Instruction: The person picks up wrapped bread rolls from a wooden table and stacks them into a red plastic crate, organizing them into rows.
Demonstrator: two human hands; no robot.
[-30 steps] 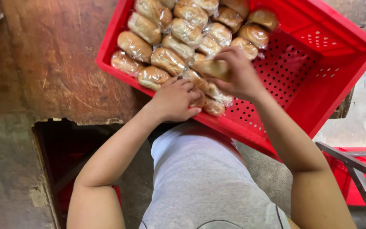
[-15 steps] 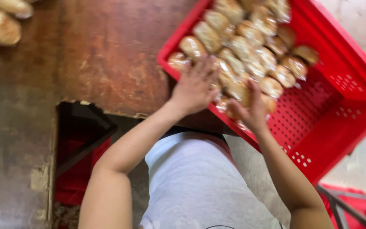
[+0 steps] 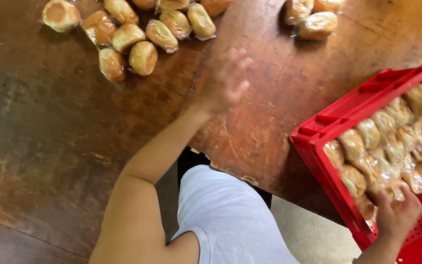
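Observation:
My left hand (image 3: 225, 80) is stretched out over the brown wooden table (image 3: 50, 127), blurred, fingers apart and holding nothing. It is nearest a loose group of plastic-wrapped bread buns (image 3: 133, 41) lying at the table's far side. My right hand (image 3: 397, 212) rests on the wrapped buns (image 3: 367, 134) packed in rows inside a red plastic crate (image 3: 318, 139) at the right. Its fingers lie on the nearest buns, and its grip is hidden from this angle.
Two more wrapped buns (image 3: 313, 19) lie at the table's far right. The crate overhangs the table's near edge, above a pale floor (image 3: 313, 234). My grey shirt fills the bottom middle.
My left hand has left the crate and swung out to the left over the table. The view has turned left, bringing the loose buns into sight. My right hand stays in the crate.

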